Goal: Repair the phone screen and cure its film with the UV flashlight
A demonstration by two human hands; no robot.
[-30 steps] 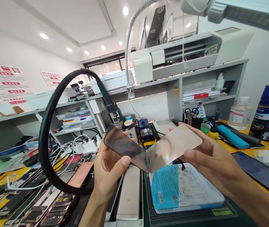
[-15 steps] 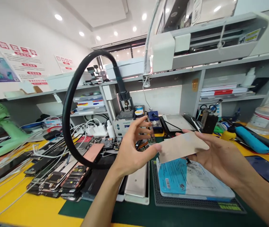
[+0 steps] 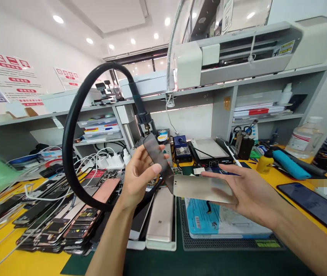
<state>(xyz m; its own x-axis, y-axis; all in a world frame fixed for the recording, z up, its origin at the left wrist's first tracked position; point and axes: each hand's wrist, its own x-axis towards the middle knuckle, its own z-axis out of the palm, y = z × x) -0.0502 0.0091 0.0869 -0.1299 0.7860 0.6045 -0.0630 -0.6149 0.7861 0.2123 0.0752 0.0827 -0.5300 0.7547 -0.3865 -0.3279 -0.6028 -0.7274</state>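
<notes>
My left hand (image 3: pixel 136 178) pinches a thin, dark, smoky phone-shaped sheet (image 3: pixel 161 161), tilted with its lower end slanting right. My right hand (image 3: pixel 257 188) supports a thin beige, shiny phone-shaped sheet (image 3: pixel 200 188) with small dark holes near its left end. The lower tip of the dark sheet meets or overlaps the left end of the beige one; I cannot tell if they touch. Below the beige sheet lies a blue and white package (image 3: pixel 223 224) on a grey perforated mat (image 3: pixel 186 245). A gold phone (image 3: pixel 160 218) marked "mi" lies left of the package.
Stacks of opened phones (image 3: pixel 80 226) and white cables (image 3: pixel 33 191) cover the left side. A thick black hose (image 3: pixel 68 145) arches there. A flat heating plate (image 3: pixel 209 148) stands behind. On the right are a dark phone (image 3: pixel 314 205), a yellow bottle (image 3: pixel 265 163) and a large clear bottle (image 3: pixel 304 138).
The dark sheet now shows in my left hand, which was apart and holding nothing before. The beige sheet has turned flatter and moved slightly left in my right hand. The view has shifted right.
</notes>
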